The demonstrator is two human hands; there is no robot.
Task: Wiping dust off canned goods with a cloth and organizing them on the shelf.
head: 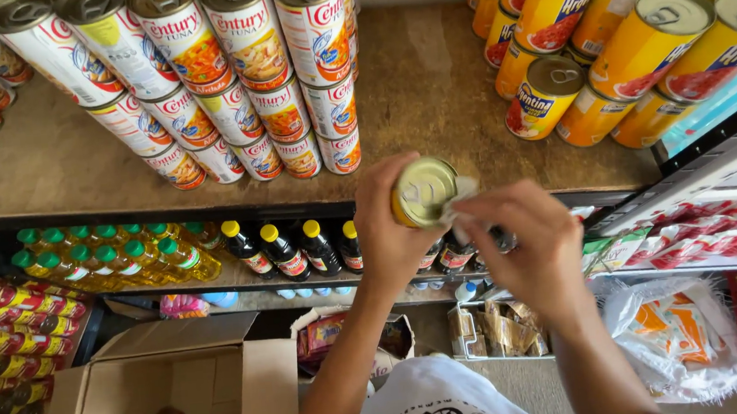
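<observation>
Shop interior, viewed from above. Brown wooden shelf (pixel 429 80) across the top, surface worn and scuffed. Stacked white-labelled tins (pixel 227 78) along its left half, reaching the left edge; yellow tins (pixel 618 38) lying on their sides at the right edge. Bare wood between the two groups. Lower shelf (pixel 243 278) beneath, dark-framed: green-capped oil bottles (pixel 118 257) left, dark sauce bottles (pixel 288 248) with yellow caps beside them. Open cardboard box (pixel 163 381) at bottom left, jars inside. Red packets (pixel 704 237) on a rack at right, plastic bag (pixel 686 340) below. Even, diffuse light, soft shadows.
</observation>
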